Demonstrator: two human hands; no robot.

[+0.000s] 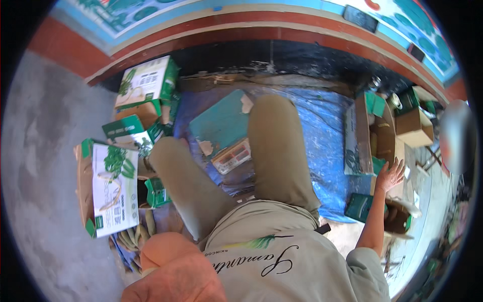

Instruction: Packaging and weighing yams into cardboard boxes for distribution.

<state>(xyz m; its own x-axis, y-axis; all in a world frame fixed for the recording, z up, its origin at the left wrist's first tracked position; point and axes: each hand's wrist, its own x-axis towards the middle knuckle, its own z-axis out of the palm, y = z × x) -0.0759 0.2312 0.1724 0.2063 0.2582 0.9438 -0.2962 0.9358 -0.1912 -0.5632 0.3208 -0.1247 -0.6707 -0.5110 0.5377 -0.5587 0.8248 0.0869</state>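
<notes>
My right hand [390,176] reaches out to the right with its fingers spread and nothing in them. It is over the edge of an open cardboard box [358,138] with green flaps; whether it touches the cardboard I cannot tell. Below that hand stand a dark green carton [360,207] and a smaller open box [400,219]. My left arm [176,267] is bent and close to the camera at the lower left, and its hand does not show. Between my knees a worn teal board [221,121] lies beside a small printed pack [231,157].
Green-and-white cartons [143,83] stack at the far left, and another printed carton [114,189] leans nearer. Long tan roots or tubers [135,237] lie beneath it. A blue tarp [324,136] covers the floor ahead, up to a black-based wall [231,58]. Another box [415,128] stands far right.
</notes>
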